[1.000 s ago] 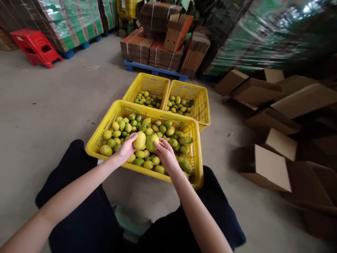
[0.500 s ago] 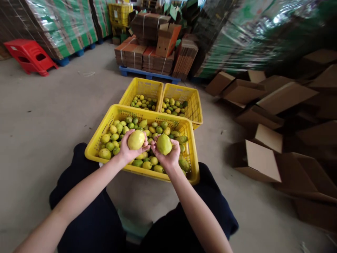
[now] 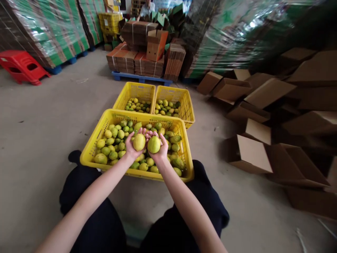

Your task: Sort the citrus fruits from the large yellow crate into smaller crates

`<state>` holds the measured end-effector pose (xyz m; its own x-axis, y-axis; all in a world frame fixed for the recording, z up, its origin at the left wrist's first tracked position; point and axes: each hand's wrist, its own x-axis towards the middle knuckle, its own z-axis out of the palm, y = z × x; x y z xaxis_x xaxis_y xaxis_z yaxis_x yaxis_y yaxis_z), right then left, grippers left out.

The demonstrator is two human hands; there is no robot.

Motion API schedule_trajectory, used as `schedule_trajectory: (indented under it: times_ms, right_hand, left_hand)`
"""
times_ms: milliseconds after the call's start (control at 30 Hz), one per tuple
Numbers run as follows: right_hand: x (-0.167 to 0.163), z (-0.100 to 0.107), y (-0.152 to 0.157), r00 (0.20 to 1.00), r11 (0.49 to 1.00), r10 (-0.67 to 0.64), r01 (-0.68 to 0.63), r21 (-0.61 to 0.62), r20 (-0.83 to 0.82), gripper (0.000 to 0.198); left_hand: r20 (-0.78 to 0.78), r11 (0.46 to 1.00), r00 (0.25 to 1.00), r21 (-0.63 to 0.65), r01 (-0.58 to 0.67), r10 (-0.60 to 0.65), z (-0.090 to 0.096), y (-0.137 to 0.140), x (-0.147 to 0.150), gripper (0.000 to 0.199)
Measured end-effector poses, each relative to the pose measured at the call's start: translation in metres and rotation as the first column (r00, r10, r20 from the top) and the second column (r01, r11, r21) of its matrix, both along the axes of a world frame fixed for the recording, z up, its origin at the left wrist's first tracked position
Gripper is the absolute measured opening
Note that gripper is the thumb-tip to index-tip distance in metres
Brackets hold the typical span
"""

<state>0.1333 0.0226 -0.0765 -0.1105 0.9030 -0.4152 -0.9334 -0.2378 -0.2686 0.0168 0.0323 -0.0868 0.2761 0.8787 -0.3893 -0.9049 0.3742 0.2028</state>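
Observation:
A yellow lemon [image 3: 139, 142] rests in my left hand [image 3: 130, 150], palm turned up and fingers curled about it. My right hand [image 3: 163, 151] cups a second, greener-yellow lemon [image 3: 154, 144] beside it, with a small gap between the two fruits. Both hands hover over a large yellow plastic crate [image 3: 86, 151] that stands in front of my knees. Many green and yellow lemons [image 3: 116, 135] lie inside, some covered by my hands and forearms.
Two smaller yellow crates, one at left [image 3: 121, 95] and one at right [image 3: 188, 105], hold lemons behind the large one. Open cardboard boxes [image 3: 252, 153] lie to the right. Flattened cartons [image 3: 121, 58] sit on a blue pallet [image 3: 140, 79]. A red stool [image 3: 23, 66] stands far left.
My hands have come closer together, each still holding its lemon. The right lemon has moved left and turned slightly. The whole view has shifted a little.

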Motion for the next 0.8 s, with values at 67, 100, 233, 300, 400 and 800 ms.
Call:
schedule_trajectory:
  times_ms: [67, 100, 233, 300, 400, 800]
  right_hand:
    - [-0.003, 0.001, -0.001, 1.000, 1.000, 0.017, -0.017, -0.009, -0.007, 0.017]
    - [-0.004, 0.001, -0.002, 1.000, 1.000, 0.019, -0.019, -0.008, -0.011, 0.016]
    - [-0.002, 0.001, -0.003, 1.000, 0.999, 0.011, -0.012, 0.031, 0.011, 0.014]
    - [0.001, -0.002, -0.003, 0.996, 0.998, 0.021, -0.027, 0.064, 0.090, 0.017]
    - [0.005, -0.012, -0.005, 0.906, 0.981, 0.169, -0.193, 0.023, 0.387, 0.027]
    - [-0.028, -0.040, 0.000, 0.539, 0.879, 0.418, -0.444, -0.176, 0.731, 0.034]
  left_hand:
    - [-0.019, 1.000, 1.000, 0.020, -0.003, 0.003, 0.005, 0.001, -0.001, 0.043]
    - [-0.024, 1.000, 1.000, 0.031, 0.002, -0.001, 0.008, 0.001, -0.002, 0.043]
    - [-0.021, 0.998, 0.999, 0.054, 0.035, -0.034, 0.013, 0.000, -0.001, 0.041]
    - [-0.028, 0.999, 0.999, 0.036, 0.038, -0.037, 0.011, -0.002, -0.002, 0.039]
    - [-0.060, 0.997, 0.998, -0.079, -0.008, 0.003, 0.008, -0.007, -0.012, 0.036]
    - [-0.244, 0.893, 0.968, -0.423, -0.156, 0.054, -0.006, -0.027, -0.099, 0.025]
